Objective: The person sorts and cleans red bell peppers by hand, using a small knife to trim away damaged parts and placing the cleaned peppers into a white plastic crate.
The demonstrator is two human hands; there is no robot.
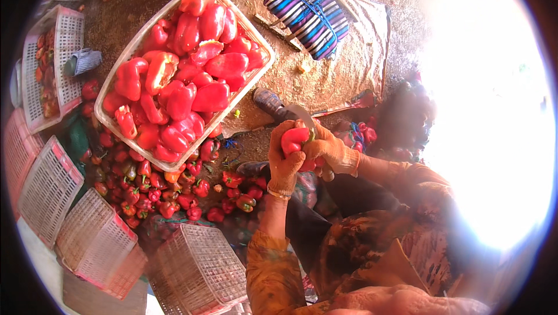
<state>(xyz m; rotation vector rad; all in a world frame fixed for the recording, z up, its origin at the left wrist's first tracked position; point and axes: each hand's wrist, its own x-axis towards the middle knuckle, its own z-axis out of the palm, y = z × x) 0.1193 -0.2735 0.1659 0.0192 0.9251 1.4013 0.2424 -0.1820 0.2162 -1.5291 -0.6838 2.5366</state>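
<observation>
My left hand [284, 158], in an orange work glove, is closed around a red bell pepper [293, 140]. Against the pepper's green stem, my right hand [330, 149], gloved alike, grips a knife whose curved blade [301, 114] points up and to the left; its handle is mostly hidden by the glove. More red pepper shows beneath the two hands. Up and to the left stands a plastic crate [261, 64] heaped with red peppers, some of them cut open. Whole peppers [144, 188], red and partly green, lie in a loose pile on the ground below that crate.
Plastic crates [50, 190] line the left side, and more [213, 262] stand at the bottom. A striped, tied cushion [309, 12] lies on a sheet [366, 40] at the top. My shoe [267, 100] rests near the filled crate. Strong glare hides the right side.
</observation>
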